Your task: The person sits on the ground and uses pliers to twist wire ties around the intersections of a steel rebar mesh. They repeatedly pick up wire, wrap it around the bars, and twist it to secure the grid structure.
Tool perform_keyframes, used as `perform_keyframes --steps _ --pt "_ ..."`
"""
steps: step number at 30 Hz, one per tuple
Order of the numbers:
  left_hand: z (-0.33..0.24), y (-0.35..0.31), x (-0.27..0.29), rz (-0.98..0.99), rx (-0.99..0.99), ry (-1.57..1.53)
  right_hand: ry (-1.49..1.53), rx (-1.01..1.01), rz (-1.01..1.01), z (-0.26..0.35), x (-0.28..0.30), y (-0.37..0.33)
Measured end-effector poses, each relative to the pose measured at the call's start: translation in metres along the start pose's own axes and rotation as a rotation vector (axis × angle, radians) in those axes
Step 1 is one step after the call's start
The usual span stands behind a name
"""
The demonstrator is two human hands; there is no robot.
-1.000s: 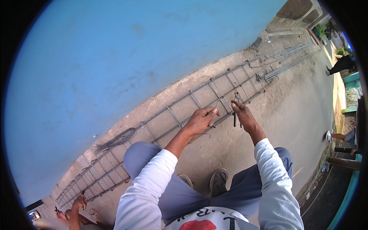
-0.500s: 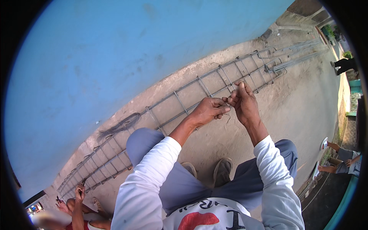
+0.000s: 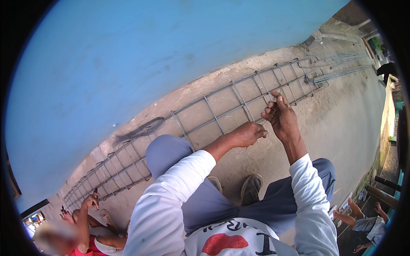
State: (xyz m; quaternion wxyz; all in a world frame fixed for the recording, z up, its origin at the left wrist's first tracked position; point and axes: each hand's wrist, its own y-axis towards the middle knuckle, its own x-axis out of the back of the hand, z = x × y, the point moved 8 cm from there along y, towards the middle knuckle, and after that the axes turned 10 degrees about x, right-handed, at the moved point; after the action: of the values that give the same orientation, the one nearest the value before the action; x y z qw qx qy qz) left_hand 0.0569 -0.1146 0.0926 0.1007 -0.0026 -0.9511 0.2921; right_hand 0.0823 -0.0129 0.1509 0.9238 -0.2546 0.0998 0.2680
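Note:
A long steel rebar cage (image 3: 206, 104), made of thin rods and square stirrups, lies on the ground along the wall. Over its near edge my left hand (image 3: 249, 134) is closed, thumb and fingers pinched on a thin wire whose ends barely show. Slightly higher and to the right, my right hand (image 3: 282, 119) is closed too, its fingers curled and pinching at the same fine strand. Both hands are close together but apart. To the left, a loose bundle of dark tie wire (image 3: 143, 129) rests on the cage's top rods.
A blue wall (image 3: 128, 55) rises behind the cage. Loose steel rods (image 3: 344, 70) extend beyond its right end. At lower left a person in red (image 3: 92, 245) reaches to the cage. Another person (image 3: 363, 224) sits at the right edge. My shoes (image 3: 251, 187) stand on the concrete ground.
My left hand has dropped lower and turned, and the gap between my hands has grown. The view has shifted slightly. The person at lower left has moved a hand on the cage.

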Motion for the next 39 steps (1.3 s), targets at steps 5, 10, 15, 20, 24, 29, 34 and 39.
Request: perform_keyframes --steps 5,10,15,20,24,29,34,39 --pt "0.013 -0.009 0.029 0.054 0.038 -0.036 -0.135 -0.069 0.187 -0.025 0.028 0.014" --pt "0.095 -0.014 0.127 -0.407 0.366 0.183 -0.398 -0.287 0.248 -0.096 0.044 -0.006" --pt "0.164 0.005 0.056 -0.194 0.497 0.552 -0.287 -0.387 -0.029 -0.197 0.087 -0.054" --pt "0.199 0.016 -0.006 -0.048 0.578 0.192 -0.149 -0.426 -0.279 -0.260 0.119 -0.091" --pt "0.226 0.009 -0.013 -0.175 0.523 -0.263 -0.086 -0.424 -0.230 -0.274 0.109 -0.087" --pt "0.214 0.008 -0.013 -0.281 0.438 -0.252 -0.057 -0.423 -0.170 -0.283 0.108 -0.080" --pt "0.213 0.006 -0.010 -0.372 0.390 -0.134 -0.087 -0.441 -0.177 -0.284 0.100 -0.079" --pt "0.210 0.005 -0.009 -0.404 0.358 -0.049 -0.079 -0.437 -0.124 -0.290 0.097 -0.074"
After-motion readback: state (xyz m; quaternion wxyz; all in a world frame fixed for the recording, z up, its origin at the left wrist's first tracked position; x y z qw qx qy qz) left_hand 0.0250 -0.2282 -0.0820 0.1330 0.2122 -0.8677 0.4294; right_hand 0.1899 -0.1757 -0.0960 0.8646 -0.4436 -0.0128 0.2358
